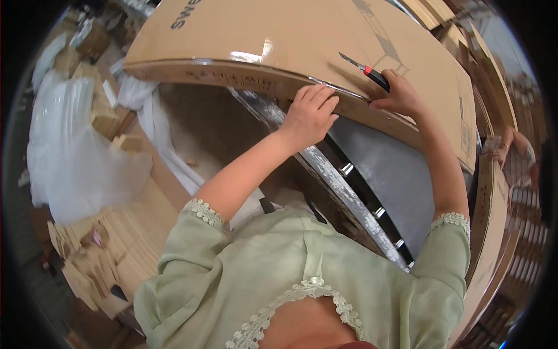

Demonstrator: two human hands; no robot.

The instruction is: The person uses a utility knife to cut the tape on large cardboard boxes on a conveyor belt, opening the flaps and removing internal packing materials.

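A large flat cardboard box (314, 35) lies across the far side, with shiny tape along its near edge. My left hand (311, 113) rests on that edge, its fingers bent over the top and the thumb side low; nothing shows in it. A little to the right, my right hand (401, 96) grips a utility knife (376, 77) with a black and red handle. Its blade points up and left, above the cardboard and apart from the tape. The right fingertips are partly hidden behind the handle.
Below the box runs a worn metal rail (343, 189) beside a black strip with rollers and a grey panel (378, 168). Translucent plastic wrap (75, 145) and stacked cardboard sheets (136, 227) lie at left. At right, another person's hand (501, 152) touches an upright box (485, 215).
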